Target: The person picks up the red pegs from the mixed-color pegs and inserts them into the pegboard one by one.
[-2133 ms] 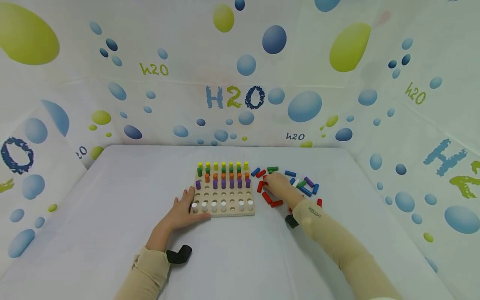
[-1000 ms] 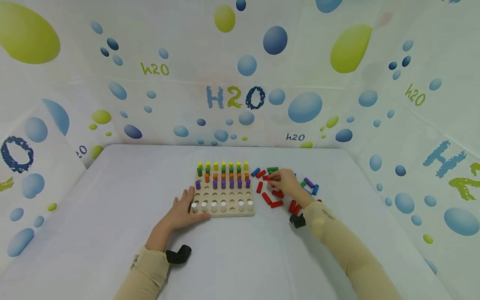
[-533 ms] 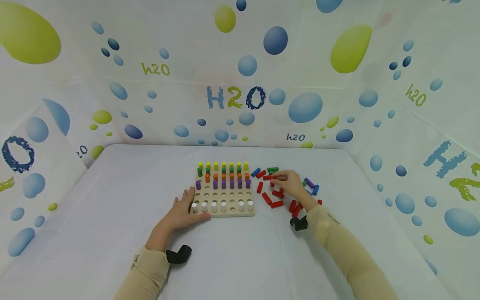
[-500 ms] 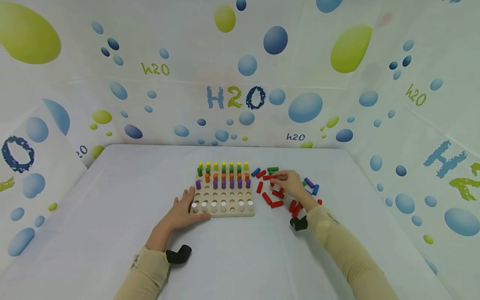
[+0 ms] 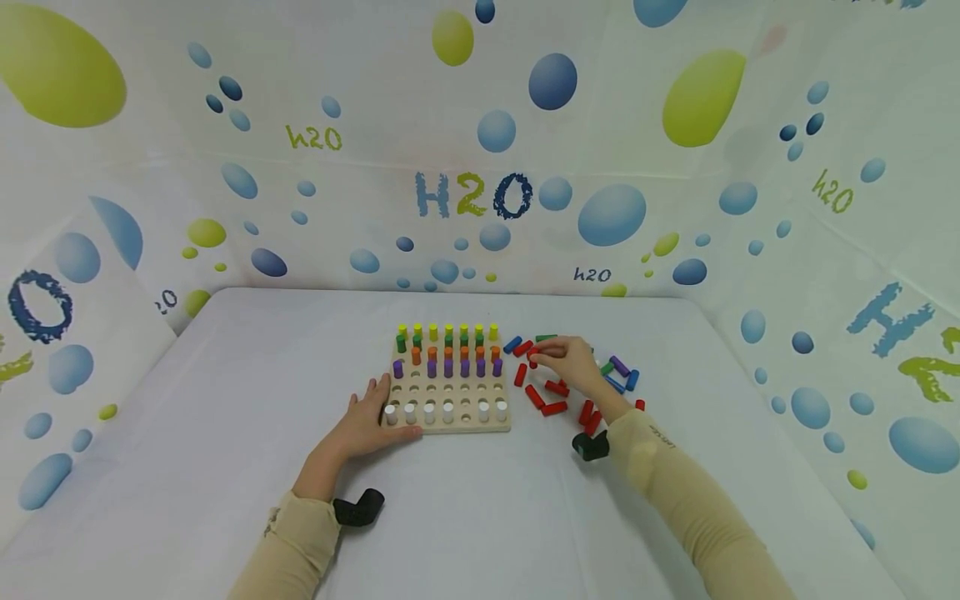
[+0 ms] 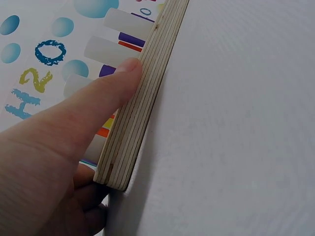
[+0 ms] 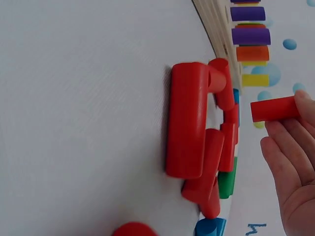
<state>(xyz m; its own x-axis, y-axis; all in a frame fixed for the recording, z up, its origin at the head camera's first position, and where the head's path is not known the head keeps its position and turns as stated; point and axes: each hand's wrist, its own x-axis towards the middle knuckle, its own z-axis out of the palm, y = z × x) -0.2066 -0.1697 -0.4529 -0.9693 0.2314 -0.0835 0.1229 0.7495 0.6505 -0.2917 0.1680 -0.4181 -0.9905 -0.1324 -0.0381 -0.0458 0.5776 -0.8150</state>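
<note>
Pinched in the right hand: one red peg, gripped near one end by thumb and fingertips, other end sticking out free. Peg is just right of the wooden pegboard, amid the loose pegs, apart from the board. Left hand spread round the board's near-left corner, thumb along the front edge, fingers on the left side.

Pegs are smooth painted cylinders, flat-ended, slight sheen. Board is pale, flat, rectangular, round holes in rows. Upright pegs from the back: yellow, green, orange, purple; two rows of bare holes; white pegs at front. Loose red pegs lie on their sides with blue, green and purple ones on white cloth.

Left wrist view shows layered plywood stripes along the board edge; not readable from head view. Right wrist view shows the held peg's full exposed length and a loose one resting across others; head view alone gives the full row layout.
</note>
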